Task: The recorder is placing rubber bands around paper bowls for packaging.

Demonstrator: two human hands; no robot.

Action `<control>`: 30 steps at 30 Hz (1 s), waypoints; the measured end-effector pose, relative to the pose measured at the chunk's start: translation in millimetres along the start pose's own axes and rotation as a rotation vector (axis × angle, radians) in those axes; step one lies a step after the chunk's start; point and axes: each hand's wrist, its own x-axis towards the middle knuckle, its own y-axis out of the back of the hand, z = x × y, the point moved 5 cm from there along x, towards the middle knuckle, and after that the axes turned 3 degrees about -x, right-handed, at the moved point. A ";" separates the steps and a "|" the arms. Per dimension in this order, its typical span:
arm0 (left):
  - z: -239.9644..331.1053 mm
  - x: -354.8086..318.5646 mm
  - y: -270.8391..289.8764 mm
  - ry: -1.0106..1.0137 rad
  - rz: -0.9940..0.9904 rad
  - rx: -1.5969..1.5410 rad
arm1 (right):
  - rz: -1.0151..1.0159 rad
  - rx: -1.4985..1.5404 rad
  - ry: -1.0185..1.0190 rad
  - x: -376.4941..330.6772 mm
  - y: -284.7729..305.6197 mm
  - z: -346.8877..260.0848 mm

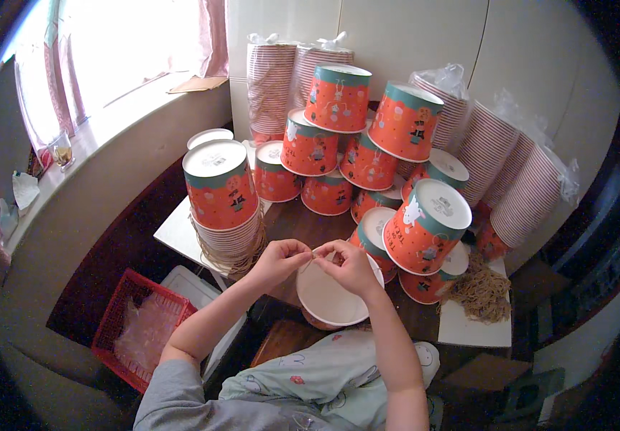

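Note:
My left hand (287,257) and my right hand (344,264) meet in front of me, fingertips pinched close together. A thin piece of twine (314,256) shows between the fingertips; most of it is hidden by the fingers. Just beneath them is a paper bucket (330,296), mouth up and tilted toward me, its white inside showing. My right hand overlaps the bucket's far rim; whether it touches cannot be made out. At the left, more twine (232,255) hangs round a stack of upturned orange paper buckets (222,192) with green bands.
Upturned orange buckets (338,100) are piled across the table's far side. Bagged bucket stacks (272,86) stand behind, with others (529,187) leaning at right. A twine bundle (479,287) lies on the white tabletop (471,327). A red basket (117,316) sits low at left.

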 end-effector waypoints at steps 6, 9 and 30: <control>-0.8 1.5 0.6 -0.021 0.006 0.019 | 0.027 0.002 0.031 0.6 -0.5 1.8; -0.3 1.4 0.7 -0.024 -0.002 0.010 | 0.024 0.010 0.017 0.7 -1.5 5.8; 14.0 -9.7 1.8 -0.041 -0.125 0.007 | 0.034 0.002 0.123 -1.3 0.3 -15.9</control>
